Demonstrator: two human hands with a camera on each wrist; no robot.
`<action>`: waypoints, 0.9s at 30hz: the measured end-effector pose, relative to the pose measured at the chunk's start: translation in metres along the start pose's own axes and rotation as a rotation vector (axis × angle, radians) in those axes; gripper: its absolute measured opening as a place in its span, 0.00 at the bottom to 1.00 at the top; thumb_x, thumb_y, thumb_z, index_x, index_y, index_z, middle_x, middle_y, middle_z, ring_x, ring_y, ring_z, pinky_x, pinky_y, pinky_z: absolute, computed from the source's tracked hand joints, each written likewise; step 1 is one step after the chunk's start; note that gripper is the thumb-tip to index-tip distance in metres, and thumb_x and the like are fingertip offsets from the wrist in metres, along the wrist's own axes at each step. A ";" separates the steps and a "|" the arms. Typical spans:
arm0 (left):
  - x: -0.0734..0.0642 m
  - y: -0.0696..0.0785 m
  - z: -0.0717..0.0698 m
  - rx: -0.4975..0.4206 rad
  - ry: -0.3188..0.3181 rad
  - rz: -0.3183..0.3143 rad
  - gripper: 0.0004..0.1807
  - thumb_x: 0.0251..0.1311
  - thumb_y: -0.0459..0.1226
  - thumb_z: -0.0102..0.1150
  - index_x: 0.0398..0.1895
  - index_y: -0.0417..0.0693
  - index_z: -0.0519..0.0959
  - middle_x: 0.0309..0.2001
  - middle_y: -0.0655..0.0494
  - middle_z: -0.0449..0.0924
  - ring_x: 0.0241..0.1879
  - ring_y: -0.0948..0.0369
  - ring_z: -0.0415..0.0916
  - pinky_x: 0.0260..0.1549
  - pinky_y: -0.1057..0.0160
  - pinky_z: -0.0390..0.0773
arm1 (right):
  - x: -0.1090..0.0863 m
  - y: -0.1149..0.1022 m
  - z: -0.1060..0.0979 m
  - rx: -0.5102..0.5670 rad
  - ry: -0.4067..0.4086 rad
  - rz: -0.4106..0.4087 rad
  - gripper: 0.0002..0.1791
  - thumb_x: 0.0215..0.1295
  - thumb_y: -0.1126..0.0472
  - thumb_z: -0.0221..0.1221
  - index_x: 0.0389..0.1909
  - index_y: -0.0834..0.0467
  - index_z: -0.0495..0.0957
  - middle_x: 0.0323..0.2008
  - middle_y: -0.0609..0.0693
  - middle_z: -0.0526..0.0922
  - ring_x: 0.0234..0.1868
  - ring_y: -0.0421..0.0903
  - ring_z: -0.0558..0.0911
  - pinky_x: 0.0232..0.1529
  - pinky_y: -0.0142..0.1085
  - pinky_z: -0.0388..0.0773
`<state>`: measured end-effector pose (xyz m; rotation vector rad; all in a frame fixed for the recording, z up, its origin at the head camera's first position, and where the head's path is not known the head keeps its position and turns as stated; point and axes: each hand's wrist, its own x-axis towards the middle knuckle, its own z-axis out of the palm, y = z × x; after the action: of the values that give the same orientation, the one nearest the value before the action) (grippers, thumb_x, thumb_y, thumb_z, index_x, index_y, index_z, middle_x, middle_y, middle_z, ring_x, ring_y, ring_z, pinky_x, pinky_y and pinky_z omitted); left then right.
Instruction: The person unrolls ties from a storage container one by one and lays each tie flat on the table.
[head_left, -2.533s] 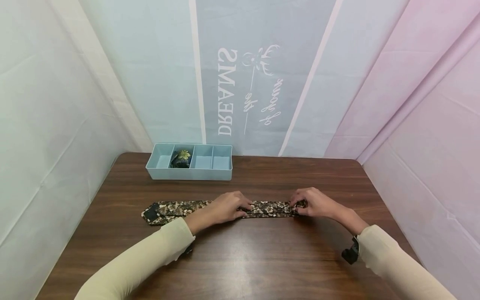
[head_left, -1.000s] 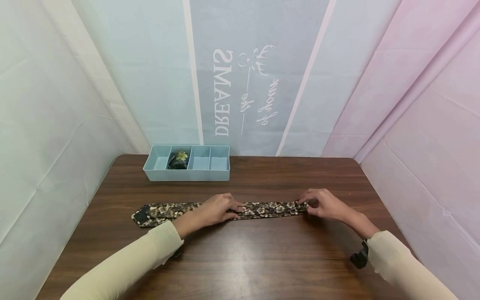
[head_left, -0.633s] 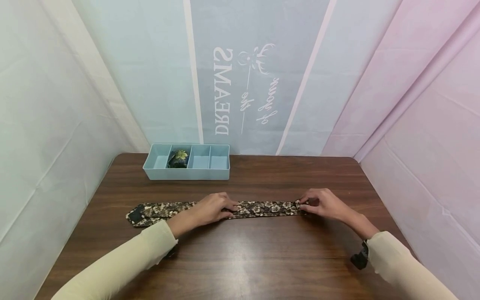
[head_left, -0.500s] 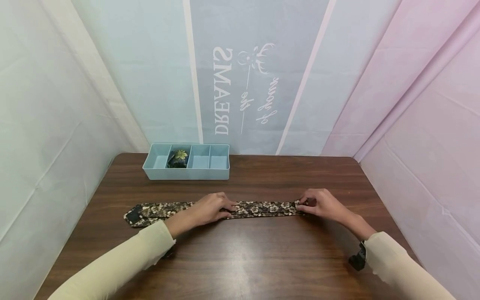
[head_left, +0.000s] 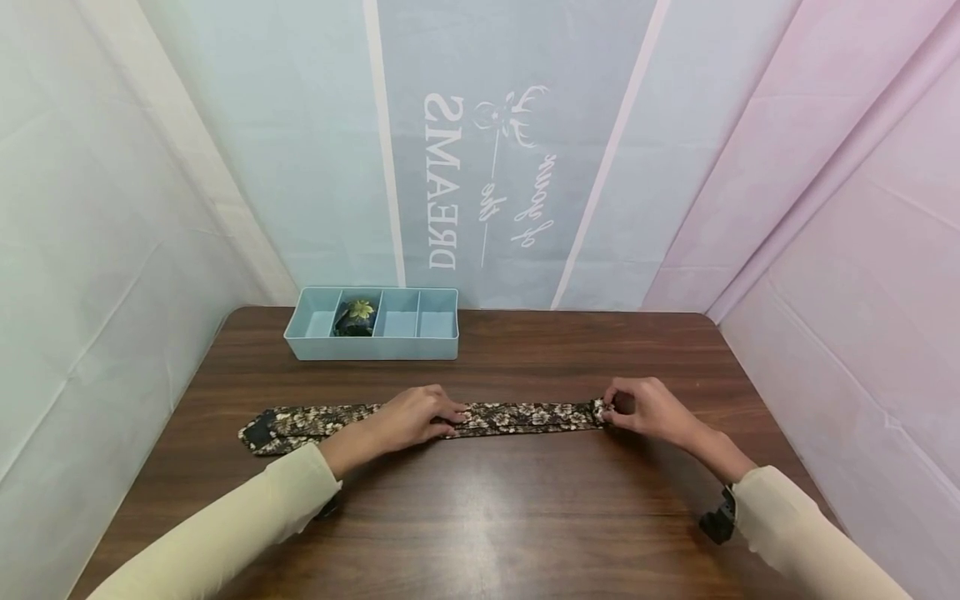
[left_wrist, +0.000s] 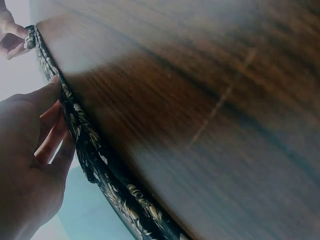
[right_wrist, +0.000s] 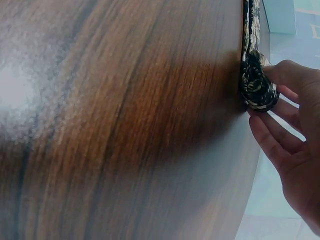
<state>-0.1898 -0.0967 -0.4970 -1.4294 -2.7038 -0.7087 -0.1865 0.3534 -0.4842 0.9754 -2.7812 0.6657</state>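
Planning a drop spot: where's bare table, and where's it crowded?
Bare: table between the sleeves, nearer than the tie; also right of the blue tray, beyond the tie. Crowded: along the tie, left hand and right hand on it.

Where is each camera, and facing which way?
Head: on the head, facing forward and down at a dark flowered fabric necktie; left hand, right hand, cream sleeves show.
Left wrist: worn there, facing along the necktie; both hands show.
Right wrist: worn there, facing the necktie's rolled end; right hand shows.
Both wrist views share the brown wooden table.
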 end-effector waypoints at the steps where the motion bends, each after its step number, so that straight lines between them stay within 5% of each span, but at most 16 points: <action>1: 0.000 0.000 -0.001 -0.001 -0.003 -0.005 0.14 0.64 0.38 0.75 0.52 0.48 0.90 0.60 0.53 0.87 0.50 0.58 0.84 0.52 0.55 0.87 | 0.000 0.000 0.000 -0.001 0.002 -0.003 0.14 0.55 0.65 0.79 0.36 0.52 0.82 0.29 0.39 0.84 0.25 0.34 0.79 0.26 0.30 0.76; 11: 0.006 0.006 -0.003 0.030 -0.023 -0.014 0.19 0.63 0.39 0.76 0.56 0.46 0.88 0.56 0.53 0.89 0.50 0.57 0.85 0.53 0.57 0.86 | 0.004 0.000 -0.003 0.057 -0.060 -0.154 0.17 0.60 0.74 0.71 0.50 0.60 0.87 0.46 0.51 0.89 0.33 0.42 0.83 0.29 0.31 0.77; 20: 0.036 0.021 0.003 0.036 -0.018 0.030 0.21 0.66 0.41 0.73 0.61 0.47 0.86 0.64 0.50 0.84 0.60 0.55 0.82 0.62 0.55 0.82 | 0.009 0.001 -0.006 0.024 -0.103 -0.130 0.15 0.59 0.73 0.68 0.44 0.56 0.90 0.42 0.48 0.88 0.23 0.30 0.71 0.24 0.27 0.71; 27: 0.055 0.029 0.016 0.012 -0.047 0.040 0.20 0.67 0.41 0.72 0.61 0.50 0.86 0.65 0.54 0.83 0.61 0.57 0.82 0.64 0.59 0.80 | 0.015 0.000 -0.002 -0.002 -0.076 -0.129 0.05 0.63 0.63 0.74 0.38 0.52 0.91 0.34 0.39 0.87 0.25 0.28 0.73 0.25 0.27 0.73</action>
<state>-0.1959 -0.0333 -0.4891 -1.5115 -2.7011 -0.6645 -0.1979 0.3458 -0.4784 1.1925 -2.7520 0.6199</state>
